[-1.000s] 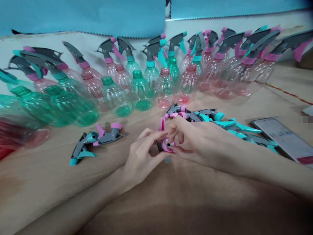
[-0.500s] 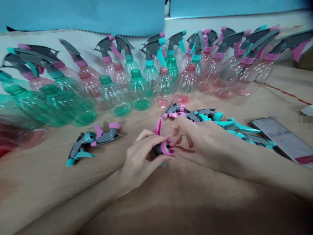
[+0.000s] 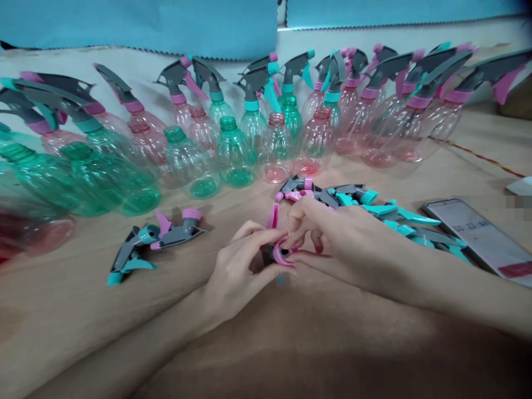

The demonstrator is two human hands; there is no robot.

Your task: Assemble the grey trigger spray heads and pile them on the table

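Both my hands meet at the middle of the table around one grey spray head with a pink collar and pink trigger (image 3: 277, 250). My left hand (image 3: 241, 266) pinches it from the left, thumb and fingers closed on its body. My right hand (image 3: 332, 238) grips the pink collar from the right with its fingertips. The pink trigger sticks up between my fingers. A pile of loose spray heads (image 3: 357, 208), grey with pink or teal parts, lies just behind my right hand.
Two loose spray heads (image 3: 158, 241) lie to the left. Several green and pink plastic bottles (image 3: 233, 155), some capped with spray heads, stand in an arc at the back. A phone (image 3: 477, 238) lies at the right. A blue sheet (image 3: 166, 25) hangs behind.
My fingers have shifted slightly on the spray head and its pink collar has turned a little. The view has drifted slightly to the right.
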